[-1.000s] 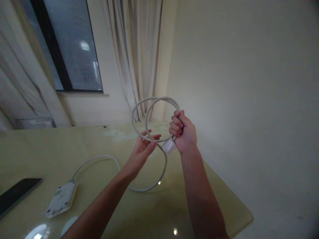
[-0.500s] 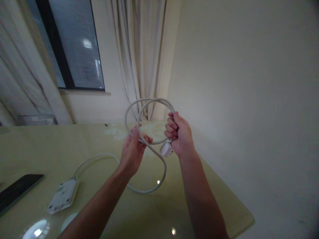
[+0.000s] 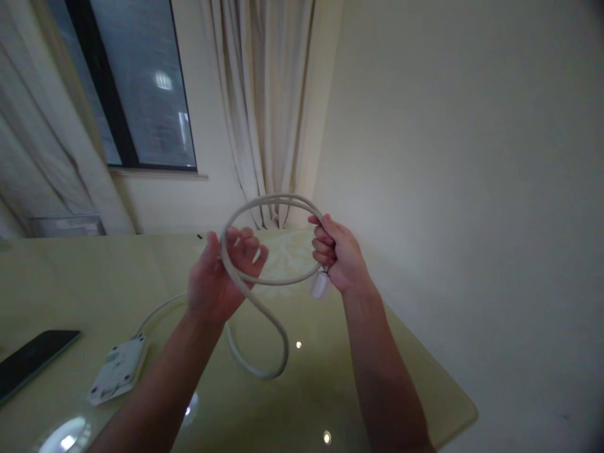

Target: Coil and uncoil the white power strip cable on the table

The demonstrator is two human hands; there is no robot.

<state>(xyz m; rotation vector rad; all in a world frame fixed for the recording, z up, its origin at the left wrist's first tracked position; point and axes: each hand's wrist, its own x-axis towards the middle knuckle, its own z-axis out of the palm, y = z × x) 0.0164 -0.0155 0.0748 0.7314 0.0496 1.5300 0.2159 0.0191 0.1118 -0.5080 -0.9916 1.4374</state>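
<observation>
Held cable (image 3: 278, 199) above glossy table (image 3: 330, 390) — curtain (image 3: 264, 94), window (image 3: 136, 82) behind.

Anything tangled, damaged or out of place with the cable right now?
Nothing looks damaged. The white cable forms a clean loop between left hand and right hand, no knot visible. Its white box lies on the table, apparently underside up.

I log one table (image 3: 443, 402): glossy yellow-green top, near corner at right rounded. Lying on it: a black phone (image 3: 33, 362) at the left edge; near it a white power box (image 3: 117, 376), flat; a white cable (image 3: 158, 309) leaving that box along the top; a small dark speck (image 3: 199, 237) by the far edge.
</observation>
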